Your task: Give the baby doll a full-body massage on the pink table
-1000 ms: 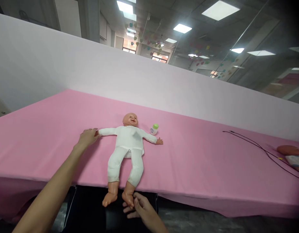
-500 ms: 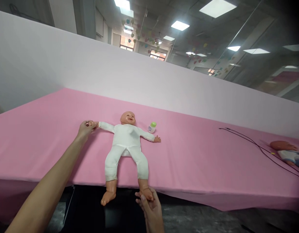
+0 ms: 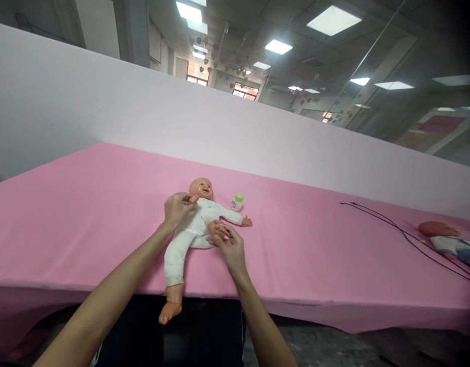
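Note:
A baby doll (image 3: 198, 219) in a white suit lies on its back on the pink cloth, its head toward the wall. My left hand (image 3: 177, 208) is closed on the doll's hand, holding it over the upper chest just below the chin. With the fingers of my right hand (image 3: 230, 247) I grip the doll's foot, and that leg is folded up over the belly. The doll's other leg lies straight, its foot hanging past the table's front edge. Its other arm stretches out sideways on the cloth. Beside that arm stands a small white bottle with a green cap (image 3: 237, 202).
The pink-covered table (image 3: 303, 250) runs along a white partition wall (image 3: 257, 140) with glass above it. To the right lie a black cable (image 3: 397, 224) and a second doll (image 3: 443, 234) in white and blue clothes.
My left hand has brought the doll's arm inward from the side to its chest. My right hand has lifted the doll's foot from the table edge up over its belly.

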The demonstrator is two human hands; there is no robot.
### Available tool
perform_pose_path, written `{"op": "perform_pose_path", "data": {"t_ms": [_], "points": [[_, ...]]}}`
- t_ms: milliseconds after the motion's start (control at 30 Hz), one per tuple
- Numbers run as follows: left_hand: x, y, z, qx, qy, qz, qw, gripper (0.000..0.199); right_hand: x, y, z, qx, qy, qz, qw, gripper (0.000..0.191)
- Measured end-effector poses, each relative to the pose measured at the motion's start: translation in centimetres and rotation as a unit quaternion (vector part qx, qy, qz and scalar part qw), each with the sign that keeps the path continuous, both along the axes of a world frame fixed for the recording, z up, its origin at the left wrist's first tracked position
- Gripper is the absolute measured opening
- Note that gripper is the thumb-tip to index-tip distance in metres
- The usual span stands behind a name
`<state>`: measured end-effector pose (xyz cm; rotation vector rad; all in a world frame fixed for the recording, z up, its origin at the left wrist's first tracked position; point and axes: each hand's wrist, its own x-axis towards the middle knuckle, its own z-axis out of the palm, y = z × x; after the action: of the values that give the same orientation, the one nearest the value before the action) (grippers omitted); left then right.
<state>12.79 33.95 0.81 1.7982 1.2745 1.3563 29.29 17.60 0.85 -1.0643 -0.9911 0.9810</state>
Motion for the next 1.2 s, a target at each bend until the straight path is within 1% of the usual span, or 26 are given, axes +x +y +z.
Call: {"op": "perform_pose_path", "data": {"t_ms": [67, 100, 133, 167, 233, 300, 367, 400, 467, 500, 533, 567, 600, 633, 700, 767, 800, 867, 933, 1000, 1067, 1133, 1200], "points": [[0.5, -0.6, -0.4, -0.003, 0.074, 0.004, 0.997, 0.028, -0.3, 2.2, -0.3, -0.008, 0.016, 0.008, 1.0, 0.05], [0.4, -0.7, -0.5, -0.004, 0.084, 0.002, 0.996, 0.028, -0.3, 2.7, -0.4, -0.01, 0.025, 0.013, 1.0, 0.05], [0.1, -0.5, -0.6, -0.006, 0.073, -0.004, 0.997, 0.027, -0.1, 2.6, -0.4, -0.011, 0.032, 0.019, 0.999, 0.049], [-0.5, -0.2, -0.5, -0.008, 0.043, -0.008, 0.999, 0.026, 0.2, 1.9, -0.4, -0.011, 0.04, 0.024, 0.999, 0.046], [-2.1, 0.9, -0.5, -0.013, -0.054, 0.002, 0.998, 0.028, 1.3, -0.7, -0.4, -0.013, 0.058, 0.033, 0.998, 0.043], [-4.0, 2.4, -0.7, -0.033, -0.167, 0.059, 0.984, 0.031, 2.5, -4.6, -1.2, -0.031, 0.081, 0.035, 0.996, 0.047], [-5.8, 3.7, -1.4, -0.077, -0.252, 0.128, 0.956, 0.031, 3.3, -8.4, -3.0, -0.062, 0.109, 0.037, 0.991, 0.056], [-6.4, 4.2, -1.9, -0.105, -0.282, 0.147, 0.942, 0.03, 3.5, -10.0, -4.2, -0.067, 0.122, 0.036, 0.99, 0.055], [-7.1, 4.6, -2.6, -0.159, -0.315, 0.159, 0.922, 0.026, 3.2, -12.1, -6.3, -0.072, 0.123, 0.041, 0.989, 0.051], [-7.0, 4.7, -2.9, -0.174, -0.32, 0.159, 0.918, 0.024, 2.9, -12.5, -6.9, -0.071, 0.118, 0.045, 0.989, 0.048], [-6.8, 4.5, -2.9, -0.177, -0.32, 0.158, 0.917, 0.024, 2.5, -12.4, -7.1, -0.07, 0.111, 0.05, 0.99, 0.048], [-6.3, 4.3, -2.8, -0.167, -0.315, 0.154, 0.922, 0.024, 2.1, -12.0, -6.9, -0.066, 0.104, 0.054, 0.991, 0.048], [-5.7, 4.1, -2.5, -0.144, -0.306, 0.145, 0.93, 0.025, 1.8, -11.2, -6.2, -0.06, 0.097, 0.057, 0.992, 0.048], [-5.0, 3.7, -2.1, -0.109, -0.291, 0.13, 0.941, 0.027, 1.6, -10.1, -5.2, -0.053, 0.088, 0.06, 0.993, 0.049], [-3.3, 3.0, -1.2, -0.039, -0.242, 0.079, 0.966, 0.028, 1.3, -7.2, -2.8, -0.038, 0.061, 0.058, 0.996, 0.049], [-1.8, 2.0, -0.7, -0.002, -0.162, 0.023, 0.987, 0.027, 1.0, -3.8, -0.8, -0.033, 0.018, 0.053, 0.998, 0.048], [-1.1, 1.5, -0.6, 0.003, -0.112, 0.004, 0.994, 0.025, 0.8, -2.1, -0.1, -0.03, 0.002, 0.049, 0.998, 0.047], [0.0, 0.6, -0.9, 0.001, -0.018, -0.014, 1.0, 0.024, 0.2, 0.9, 0.5, -0.021, -0.006, 0.046, 0.999, 0.043], [0.5, 0.0, -1.3, 0.002, 0.043, -0.005, 0.999, 0.024, -0.3, 2.6, 0.4, -0.017, 0.004, 0.052, 0.999, 0.042], [0.3, 0.0, -1.6, 0.006, 0.06, -0.001, 0.998, 0.025, -0.4, 2.8, 0.4, -0.021, 0.018, 0.058, 0.998, 0.044], [-0.6, 0.7, -1.6, 0.007, 0.019, -0.002, 1.0, 0.022, -0.1, 1.1, 0.3, -0.032, 0.032, 0.063, 0.997, 0.049], [-1.9, 2.2, -1.4, -0.009, -0.075, 0.015, 0.997, 0.024, 0.6, -2.1, -0.1, -0.044, 0.044, 0.067, 0.996, 0.05], [-3.4, 3.9, -1.2, -0.061, -0.198, 0.05, 0.977, 0.029, 1.2, -5.9, -1.4, -0.054, 0.041, 0.08, 0.994, 0.045]]}}
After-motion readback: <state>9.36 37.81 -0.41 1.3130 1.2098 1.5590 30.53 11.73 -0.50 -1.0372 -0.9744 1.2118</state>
